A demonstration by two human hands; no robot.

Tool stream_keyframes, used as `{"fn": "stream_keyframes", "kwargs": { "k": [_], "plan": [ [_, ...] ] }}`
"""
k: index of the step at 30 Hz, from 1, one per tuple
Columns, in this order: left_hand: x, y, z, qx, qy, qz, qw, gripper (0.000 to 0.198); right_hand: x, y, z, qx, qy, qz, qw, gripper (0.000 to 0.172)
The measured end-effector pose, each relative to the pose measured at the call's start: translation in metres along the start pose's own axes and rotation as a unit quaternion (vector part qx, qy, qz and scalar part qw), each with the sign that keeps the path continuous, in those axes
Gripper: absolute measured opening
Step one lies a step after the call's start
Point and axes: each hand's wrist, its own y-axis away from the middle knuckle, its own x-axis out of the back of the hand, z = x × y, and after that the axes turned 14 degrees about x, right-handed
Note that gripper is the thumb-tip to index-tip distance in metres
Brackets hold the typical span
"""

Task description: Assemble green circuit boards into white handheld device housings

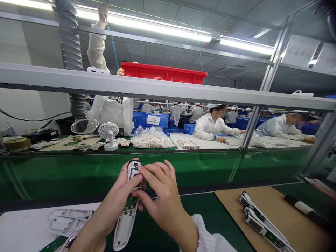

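My left hand (119, 196) is wrapped round a long white plastic housing half (125, 229), its thumb lying across the top. A green circuit board (130, 204) sits inside the shell, with a dark rectangular part near the upper end. My right hand (162, 196) is at the right edge of this housing, index fingertip on the upper part and thumb lower down; its other fingers are raised. Whether a small piece is under those fingertips is hidden. Left of my forearm lie empty white shells (69, 221) on a white sheet (15, 224).
Two white housings with boards (262, 224) rest on brown cardboard (233, 203) at right, near a dark cylindrical tool (301, 206). Ahead runs a green conveyor belt (196, 168). Beyond are a small white fan (109, 134), a bag of white parts (153, 138) and co-workers. Overhead, a shelf (157, 87) carries a red bin (162, 72).
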Motion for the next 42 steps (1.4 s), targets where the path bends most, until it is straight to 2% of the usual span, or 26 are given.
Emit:
{"fn": "stream_keyframes", "kwargs": {
  "k": [9, 11, 13, 15, 16, 18, 20, 22, 24, 27, 30, 33, 38, 40, 42],
  "plan": [
    [-0.002, -0.011, -0.008, -0.023, -0.027, 0.013, 0.999, 0.051, -0.003, 0.000, 0.002, -0.058, 0.037, 0.004, 0.998, 0.039],
    [-0.001, -0.014, -0.009, -0.023, -0.009, 0.032, 0.999, 0.051, -0.004, 0.000, 0.005, -0.065, -0.006, 0.003, 0.998, 0.043],
    [0.001, -0.018, -0.011, -0.037, 0.015, 0.046, 0.998, 0.045, -0.003, 0.000, 0.009, -0.091, -0.110, -0.002, 0.990, 0.056],
    [0.003, -0.020, -0.014, -0.068, 0.031, 0.038, 0.997, 0.035, -0.001, 0.002, 0.012, -0.150, -0.239, 0.005, 0.959, 0.065],
    [0.003, -0.021, -0.014, -0.085, 0.038, 0.027, 0.995, 0.032, 0.000, 0.003, 0.014, -0.187, -0.294, 0.001, 0.937, 0.062],
    [0.004, -0.019, -0.015, -0.117, 0.057, 0.003, 0.992, 0.030, 0.001, 0.005, 0.015, -0.248, -0.373, -0.040, 0.893, 0.044],
    [0.002, -0.012, -0.014, -0.135, 0.075, -0.017, 0.988, 0.035, 0.000, 0.006, 0.014, -0.263, -0.425, -0.096, 0.861, 0.033],
    [0.000, -0.003, -0.013, -0.144, 0.083, -0.026, 0.986, 0.043, 0.000, 0.005, 0.010, -0.250, -0.458, -0.105, 0.847, 0.027],
    [-0.003, 0.006, -0.011, -0.149, 0.090, -0.030, 0.984, 0.049, -0.001, 0.002, 0.004, -0.234, -0.471, -0.074, 0.847, 0.023],
    [-0.006, 0.016, -0.008, -0.164, 0.095, -0.026, 0.981, 0.051, 0.000, -0.001, -0.006, -0.211, -0.454, -0.040, 0.865, 0.021],
    [-0.007, 0.019, -0.007, -0.180, 0.095, -0.003, 0.979, 0.052, -0.001, 0.000, -0.012, -0.198, -0.398, -0.029, 0.895, 0.023],
    [-0.007, 0.016, -0.011, -0.193, 0.101, -0.001, 0.976, 0.051, -0.007, 0.003, -0.016, -0.194, -0.364, -0.026, 0.911, 0.023],
    [-0.002, 0.009, -0.016, -0.222, 0.093, -0.002, 0.971, 0.050, -0.011, 0.003, -0.013, -0.185, -0.361, -0.030, 0.914, 0.019],
    [0.002, 0.008, -0.013, -0.202, 0.096, 0.000, 0.975, 0.052, -0.007, 0.002, -0.008, -0.186, -0.373, -0.051, 0.908, 0.020],
    [0.006, 0.004, -0.010, -0.160, 0.103, -0.010, 0.982, 0.053, -0.001, 0.000, -0.001, -0.193, -0.409, -0.072, 0.889, 0.019]
  ]
}}
